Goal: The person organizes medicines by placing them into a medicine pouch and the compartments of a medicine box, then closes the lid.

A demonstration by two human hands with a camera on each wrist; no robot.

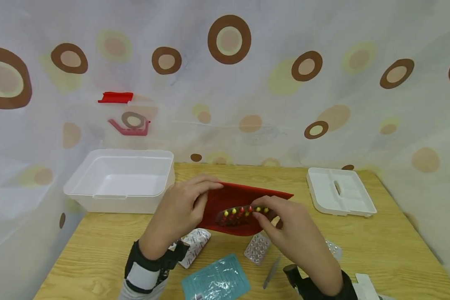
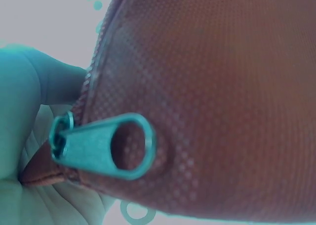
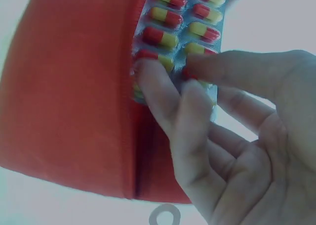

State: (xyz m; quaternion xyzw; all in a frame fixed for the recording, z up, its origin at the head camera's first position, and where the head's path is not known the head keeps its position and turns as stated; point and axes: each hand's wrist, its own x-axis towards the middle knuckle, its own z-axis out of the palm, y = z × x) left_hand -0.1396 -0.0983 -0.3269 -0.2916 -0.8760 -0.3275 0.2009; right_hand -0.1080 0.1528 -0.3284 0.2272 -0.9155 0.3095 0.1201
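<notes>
My left hand (image 1: 187,204) grips the left end of a red zip pouch (image 1: 225,200), fingers and thumb around its edge. In the left wrist view the pouch's metal zip pull (image 2: 106,146) hangs near that hand's palm. My right hand (image 1: 290,225) pinches a blister pack of red-and-yellow capsules (image 1: 237,213) by its right end. The pack lies along the pouch's opening in the head view. From the right wrist view, the fingers (image 3: 192,136) press on the capsules (image 3: 165,17), and the pack overlaps the pouch's zip edge.
On the wooden table lie a silver blister pack (image 1: 196,246), a teal packet (image 1: 216,280), a clear blister pack (image 1: 258,248) and tweezers (image 1: 271,271). A white bin (image 1: 125,204) stands back left, a white divided tray (image 1: 341,191) back right. Another blister pack (image 1: 334,250) is beside my right wrist.
</notes>
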